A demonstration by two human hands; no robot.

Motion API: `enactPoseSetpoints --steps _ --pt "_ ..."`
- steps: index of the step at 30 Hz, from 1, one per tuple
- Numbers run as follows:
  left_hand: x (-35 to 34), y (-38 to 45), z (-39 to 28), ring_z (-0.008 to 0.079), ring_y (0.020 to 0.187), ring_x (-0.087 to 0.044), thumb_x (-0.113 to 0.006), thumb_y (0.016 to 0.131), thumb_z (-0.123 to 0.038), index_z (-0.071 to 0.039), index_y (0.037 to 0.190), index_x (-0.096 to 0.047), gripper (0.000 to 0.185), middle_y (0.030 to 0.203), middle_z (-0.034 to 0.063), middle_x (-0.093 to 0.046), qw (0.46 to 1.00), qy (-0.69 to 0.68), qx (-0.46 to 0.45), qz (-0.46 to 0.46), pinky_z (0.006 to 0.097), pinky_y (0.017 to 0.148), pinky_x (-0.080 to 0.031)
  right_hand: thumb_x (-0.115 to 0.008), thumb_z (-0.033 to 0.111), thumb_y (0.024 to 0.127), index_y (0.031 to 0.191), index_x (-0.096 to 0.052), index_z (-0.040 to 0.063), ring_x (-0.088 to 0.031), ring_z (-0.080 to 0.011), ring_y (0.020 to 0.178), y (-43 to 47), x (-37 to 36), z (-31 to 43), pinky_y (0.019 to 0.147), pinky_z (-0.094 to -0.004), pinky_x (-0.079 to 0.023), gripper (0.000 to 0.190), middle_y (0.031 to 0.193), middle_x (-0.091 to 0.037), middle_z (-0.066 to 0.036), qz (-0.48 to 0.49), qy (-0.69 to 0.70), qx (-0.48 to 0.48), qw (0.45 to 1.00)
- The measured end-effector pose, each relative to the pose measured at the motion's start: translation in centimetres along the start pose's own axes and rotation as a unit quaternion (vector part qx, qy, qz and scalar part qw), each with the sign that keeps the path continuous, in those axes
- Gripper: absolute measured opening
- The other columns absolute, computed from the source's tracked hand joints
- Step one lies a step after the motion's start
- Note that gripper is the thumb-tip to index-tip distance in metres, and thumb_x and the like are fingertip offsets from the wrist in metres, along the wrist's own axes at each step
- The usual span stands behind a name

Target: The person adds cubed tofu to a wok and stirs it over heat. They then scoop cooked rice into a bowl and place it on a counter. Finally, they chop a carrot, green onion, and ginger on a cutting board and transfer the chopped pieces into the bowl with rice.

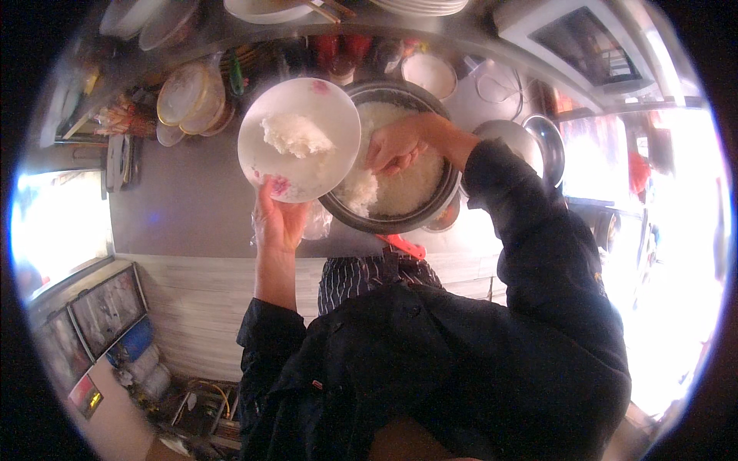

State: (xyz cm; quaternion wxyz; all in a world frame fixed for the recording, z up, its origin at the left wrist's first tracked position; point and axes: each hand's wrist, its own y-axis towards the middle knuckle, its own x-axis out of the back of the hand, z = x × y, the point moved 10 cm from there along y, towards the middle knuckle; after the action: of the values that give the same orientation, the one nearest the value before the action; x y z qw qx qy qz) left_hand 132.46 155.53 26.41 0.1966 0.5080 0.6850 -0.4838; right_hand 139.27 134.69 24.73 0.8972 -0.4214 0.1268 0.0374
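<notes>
My left hand [279, 216] grips the lower edge of a white plate [262, 104] with pink flower patterns, held at the left of a large dark-rimmed rice pot. A clump of cooked white rice [294, 135] lies on the plate. The pot [441, 199] is full of cooked rice [412, 184]. My right hand [398, 144] is over the pot with its fingers curled. A heap of rice [360, 193] shows just below those fingers; any utensil in that hand is hidden. The plate overlaps the pot's left rim in view.
Stacked bowls [187, 98] stand at the back left, and another bowl [429, 75] is behind the pot. A metal lid or pan [545, 144] lies to the right. Above runs a shelf [271, 37] with plates. A red handle [409, 246] shows at the counter's near edge.
</notes>
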Motion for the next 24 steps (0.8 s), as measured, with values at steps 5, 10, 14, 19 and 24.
enactPoseSetpoints --steps 5,10,14,19,24 --pt "-0.1 0.1 -0.1 0.0397 0.151 -0.043 -0.071 0.103 -0.042 -0.012 0.164 -0.037 0.077 0.165 0.0169 -0.043 1.000 -0.004 0.002 0.015 0.0624 0.124 -0.041 -0.062 0.030 0.105 0.085 -0.061 0.012 -0.037 -0.0027 0.044 0.1 0.4 -1.2 0.036 -0.0226 -0.026 0.027 0.069 -0.053 0.005 0.029 0.018 0.004 0.999" --pt "0.6 0.2 -0.3 0.0392 0.150 -0.044 -0.071 0.103 -0.044 -0.012 0.162 -0.039 0.074 0.165 0.0158 -0.044 0.999 -0.002 -0.010 0.034 0.0612 0.125 -0.039 -0.063 0.031 0.105 0.096 -0.062 0.013 -0.038 -0.0023 0.045 -0.8 0.9 -3.0 0.036 -0.0212 -0.028 0.020 0.070 -0.053 0.005 -0.001 0.057 0.010 0.998" --pt "2.7 0.4 -1.5 0.0358 0.144 -0.052 -0.070 0.104 -0.028 -0.008 0.158 -0.044 0.064 0.154 0.0139 -0.056 0.998 -0.032 -0.056 -0.020 0.0604 0.121 -0.045 -0.065 0.028 0.105 0.108 -0.065 0.011 -0.042 -0.0017 0.048 -5.0 2.4 -4.3 0.038 -0.0209 -0.033 0.017 0.073 -0.057 0.004 -0.086 0.165 0.075 0.980" --pt "4.1 -0.1 -3.4 0.0310 0.139 -0.058 -0.071 0.105 -0.025 -0.007 0.155 -0.049 0.057 0.151 0.0130 -0.059 0.992 0.046 -0.112 -0.025 0.0532 0.112 -0.055 -0.061 0.019 0.106 0.137 -0.065 0.002 -0.053 -0.0069 0.068 -15.7 3.2 -4.2 0.053 -0.0222 -0.041 0.036 0.080 -0.058 0.000 -0.262 0.147 0.054 0.952" --pt "4.4 -1.9 -0.6 0.0205 0.122 -0.065 -0.072 0.105 -0.023 -0.011 0.145 -0.056 0.044 0.129 0.0067 -0.067 0.992 0.083 -0.085 -0.035 0.0418 0.097 -0.062 -0.059 0.019 0.108 0.140 -0.064 -0.002 -0.066 -0.0203 0.076 -21.6 -0.5 4.2 0.069 -0.0319 -0.054 0.039 0.089 -0.069 -0.011 -0.399 -0.157 0.161 0.889"
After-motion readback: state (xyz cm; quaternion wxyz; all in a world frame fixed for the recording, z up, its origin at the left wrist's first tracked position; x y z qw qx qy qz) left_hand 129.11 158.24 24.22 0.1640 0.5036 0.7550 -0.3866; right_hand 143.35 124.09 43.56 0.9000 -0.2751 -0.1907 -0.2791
